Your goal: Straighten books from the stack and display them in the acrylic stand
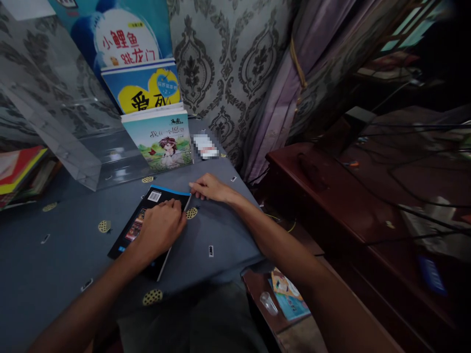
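Note:
A black book (154,196) with a blue edge and a white barcode lies flat on the grey patterned tablecloth (73,255). My left hand (162,225) rests on top of it, its fingers curled against the cover near the right edge; nothing shows inside them. At the book's upper right corner is my right hand (208,188), fingers bent together and the fingertips at the corner. Whether they pinch the corner is too small to tell. Behind the hands, a green-blue book (162,142) leans upright in a clear rack (88,171).
More books stand in the rack, among them a yellow and blue one (147,88). Colourful books (22,171) are stacked at the left. A blurred white item (205,147) lies beside the rack. Right of the table are a dark red cabinet (312,181) and loose cables.

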The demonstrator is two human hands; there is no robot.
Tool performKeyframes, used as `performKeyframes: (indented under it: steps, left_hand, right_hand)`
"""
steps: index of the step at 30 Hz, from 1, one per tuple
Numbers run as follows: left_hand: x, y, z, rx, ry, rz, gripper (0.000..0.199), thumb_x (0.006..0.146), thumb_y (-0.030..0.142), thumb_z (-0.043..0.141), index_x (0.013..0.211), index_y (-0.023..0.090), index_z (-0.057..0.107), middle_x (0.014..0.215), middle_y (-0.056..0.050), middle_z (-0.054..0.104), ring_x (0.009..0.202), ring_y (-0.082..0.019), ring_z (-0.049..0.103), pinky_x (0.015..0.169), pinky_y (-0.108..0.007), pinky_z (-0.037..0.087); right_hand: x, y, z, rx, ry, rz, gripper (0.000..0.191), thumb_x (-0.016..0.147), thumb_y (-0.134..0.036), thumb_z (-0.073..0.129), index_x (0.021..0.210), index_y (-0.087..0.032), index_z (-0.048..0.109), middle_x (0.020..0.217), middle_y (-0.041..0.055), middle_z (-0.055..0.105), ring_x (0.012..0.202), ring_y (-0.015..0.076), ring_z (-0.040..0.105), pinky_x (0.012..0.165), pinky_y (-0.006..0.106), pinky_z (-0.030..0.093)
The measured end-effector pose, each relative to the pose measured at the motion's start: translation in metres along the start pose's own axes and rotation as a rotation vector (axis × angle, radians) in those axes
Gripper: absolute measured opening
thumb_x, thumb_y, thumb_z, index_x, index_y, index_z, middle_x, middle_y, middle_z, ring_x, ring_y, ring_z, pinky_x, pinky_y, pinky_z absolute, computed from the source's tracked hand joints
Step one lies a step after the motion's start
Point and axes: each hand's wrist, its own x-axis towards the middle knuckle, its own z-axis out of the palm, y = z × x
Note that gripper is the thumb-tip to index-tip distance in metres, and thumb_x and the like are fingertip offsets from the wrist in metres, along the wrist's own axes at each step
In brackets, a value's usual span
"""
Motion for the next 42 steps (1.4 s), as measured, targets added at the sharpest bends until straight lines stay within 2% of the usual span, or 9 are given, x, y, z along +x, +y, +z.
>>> performKeyframes:
  steps: [4, 7, 12, 17, 20, 23, 29, 36, 42]
  left_hand:
    - [0.0, -0.005, -0.001, 0.012, 0.028, -0.017, 0.034, 0.099, 0.03, 0.034, 0.091, 0.016, 0.065, 0.083, -0.012, 0.074, 0.072, -0.026, 0.072, 0.062, -0.033, 0.049]
    - [0.0, -0.006, -0.001, 0.0, 0.02, -0.025, 0.035, 0.1, 0.034, 0.036, 0.091, 0.016, 0.064, 0.088, -0.011, 0.074, 0.074, -0.026, 0.071, 0.063, -0.033, 0.049]
    - [-0.003, 0.001, 0.004, 0.019, 0.008, -0.036, 0.032, 0.099, 0.039, 0.043, 0.099, 0.014, 0.063, 0.097, -0.015, 0.071, 0.087, -0.03, 0.071, 0.066, -0.035, 0.052]
    - [-0.006, 0.004, 0.002, 0.047, -0.025, 0.011, 0.027, 0.097, 0.027, 0.047, 0.115, 0.01, 0.058, 0.118, -0.019, 0.065, 0.103, -0.033, 0.066, 0.07, -0.04, 0.056]
    - [-0.009, -0.002, -0.002, 0.051, -0.059, 0.05, 0.028, 0.095, 0.019, 0.047, 0.119, 0.009, 0.057, 0.12, -0.021, 0.065, 0.107, -0.033, 0.065, 0.074, -0.041, 0.057]
    - [-0.015, -0.011, -0.002, 0.06, -0.084, 0.103, 0.037, 0.091, 0.012, 0.049, 0.128, 0.006, 0.053, 0.126, -0.024, 0.063, 0.116, -0.035, 0.062, 0.083, -0.044, 0.057]
    - [-0.024, -0.018, 0.007, 0.079, -0.096, 0.11, 0.05, 0.087, 0.007, 0.049, 0.138, 0.008, 0.047, 0.139, -0.024, 0.057, 0.13, -0.038, 0.054, 0.092, -0.048, 0.055]
    - [-0.021, -0.011, 0.015, 0.089, -0.051, 0.0, 0.037, 0.098, 0.017, 0.042, 0.132, 0.008, 0.054, 0.136, -0.023, 0.061, 0.122, -0.035, 0.061, 0.086, -0.045, 0.057]
    - [-0.02, -0.014, 0.016, 0.034, 0.031, -0.03, 0.032, 0.1, 0.024, 0.041, 0.121, 0.01, 0.062, 0.124, -0.019, 0.069, 0.111, -0.032, 0.067, 0.081, -0.042, 0.058]
  right_hand:
    - [-0.001, -0.001, -0.001, -0.004, -0.014, -0.001, 0.037, 0.099, -0.028, 0.05, 0.079, -0.008, 0.074, 0.063, 0.0037, 0.067, 0.048, 0.0065, 0.053, 0.051, 0.019, 0.041]
    - [-0.001, -0.002, -0.001, -0.01, -0.016, 0.001, 0.036, 0.099, -0.027, 0.05, 0.078, -0.008, 0.074, 0.062, 0.0034, 0.066, 0.047, 0.0064, 0.053, 0.051, 0.019, 0.042]
    - [0.0, -0.002, 0.0, -0.033, -0.006, 0.002, 0.037, 0.099, -0.028, 0.051, 0.078, -0.008, 0.074, 0.06, 0.0027, 0.065, 0.047, 0.0067, 0.053, 0.052, 0.019, 0.042]
    - [-0.003, -0.004, 0.0, -0.04, -0.018, -0.011, 0.036, 0.098, -0.027, 0.052, 0.078, -0.008, 0.074, 0.059, 0.0022, 0.065, 0.047, 0.0071, 0.053, 0.053, 0.02, 0.042]
    - [-0.005, -0.007, 0.001, 0.015, -0.083, -0.013, 0.036, 0.097, -0.029, 0.054, 0.076, -0.008, 0.073, 0.057, 0.001, 0.064, 0.048, 0.007, 0.052, 0.053, 0.019, 0.041]
    - [-0.008, -0.009, 0.005, 0.052, -0.175, -0.028, 0.034, 0.097, -0.028, 0.055, 0.076, -0.009, 0.073, 0.058, 0.0003, 0.064, 0.048, 0.0064, 0.052, 0.053, 0.018, 0.042]
    - [-0.009, -0.008, 0.012, 0.058, -0.254, -0.101, 0.031, 0.095, -0.031, 0.058, 0.076, -0.01, 0.073, 0.06, 0.0007, 0.066, 0.052, 0.0073, 0.056, 0.055, 0.019, 0.043]
    - [-0.01, -0.01, 0.012, 0.107, -0.291, -0.073, 0.028, 0.095, -0.026, 0.059, 0.076, -0.011, 0.073, 0.06, 0.0003, 0.066, 0.052, 0.007, 0.056, 0.054, 0.018, 0.043]
    - [-0.008, -0.011, 0.013, 0.116, -0.218, -0.017, 0.031, 0.096, -0.028, 0.057, 0.076, -0.011, 0.073, 0.059, 0.0006, 0.067, 0.049, 0.0066, 0.055, 0.051, 0.017, 0.042]
